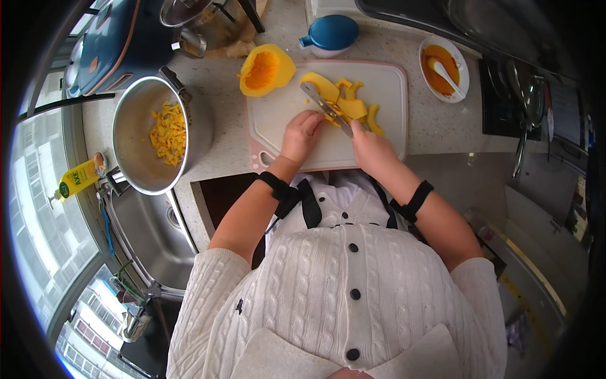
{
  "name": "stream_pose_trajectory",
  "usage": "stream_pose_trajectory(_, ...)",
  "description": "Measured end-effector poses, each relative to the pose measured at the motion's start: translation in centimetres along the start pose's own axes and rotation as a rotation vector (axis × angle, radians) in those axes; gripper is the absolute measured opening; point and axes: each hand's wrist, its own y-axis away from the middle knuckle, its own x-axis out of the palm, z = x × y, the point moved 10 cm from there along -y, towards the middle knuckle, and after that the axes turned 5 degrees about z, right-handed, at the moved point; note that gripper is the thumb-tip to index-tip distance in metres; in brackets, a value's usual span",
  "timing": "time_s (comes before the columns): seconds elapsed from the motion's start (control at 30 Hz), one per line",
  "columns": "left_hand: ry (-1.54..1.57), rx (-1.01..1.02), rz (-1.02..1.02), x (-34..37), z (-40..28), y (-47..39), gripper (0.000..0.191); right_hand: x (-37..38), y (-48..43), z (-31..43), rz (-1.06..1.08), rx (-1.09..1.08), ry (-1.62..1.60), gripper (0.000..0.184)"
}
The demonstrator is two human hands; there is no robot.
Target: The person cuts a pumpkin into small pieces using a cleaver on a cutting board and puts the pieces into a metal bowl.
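In my right hand [371, 144] is a kitchen knife [326, 109], its blade slanting up and left over cut pumpkin pieces [351, 108] on a white cutting board with a pink rim [284, 135]. My left hand [302, 133] has its fingers bent together against small pumpkin pieces beside the blade; how firmly it grips them is hidden. A larger pumpkin chunk [321, 86] lies past the knife tip, with curved peel strips [374, 121] to the right. A hollowed pumpkin half [266, 70] rests at the board's upper left corner. Chopped pumpkin [169, 135] lies inside a deep metal pot [135, 142].
The pot stands left of the board, above a steel sink [151, 232] with a yellow Axe soap bottle [78, 179] nearby. Behind the board are a blue-lidded container [334, 33] and a lidded pot [213, 28]. A bowl of orange-red liquid [438, 78] with a white spoon stands right.
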Motion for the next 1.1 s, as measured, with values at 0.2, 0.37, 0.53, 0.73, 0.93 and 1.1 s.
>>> stream_pose_trajectory(0.2,0.027,-0.06,0.022,-0.3,0.0,-0.5,0.014,-0.6,0.3,-1.1,-0.081,-0.073,-0.081,0.023)
stream_pose_trajectory(0.37,0.103,-0.131,0.083,0.1,0.7,-0.5,0.017,-2.9,3.0,-2.5,-0.215,-0.088,-0.227,0.027)
stream_pose_trajectory(0.53,0.01,-0.163,0.172,0.5,-0.1,-0.8,0.036,-4.7,3.6,-3.5,-0.317,-0.114,-0.385,0.032)
stream_pose_trajectory(0.73,-0.197,0.121,0.131,-0.5,-3.8,-2.1,0.039,-5.7,4.9,-7.3,-0.465,-0.025,-0.444,0.037)
stream_pose_trajectory(0.93,-0.4,0.176,0.326,3.4,-5.7,-6.5,0.035,-5.3,5.6,-9.8,-0.417,0.098,-0.495,0.035)
stream_pose_trajectory(1.1,-0.571,0.062,0.652,7.0,-3.9,-8.7,0.034,-5.0,6.2,-10.1,-0.415,0.062,-0.481,0.032)
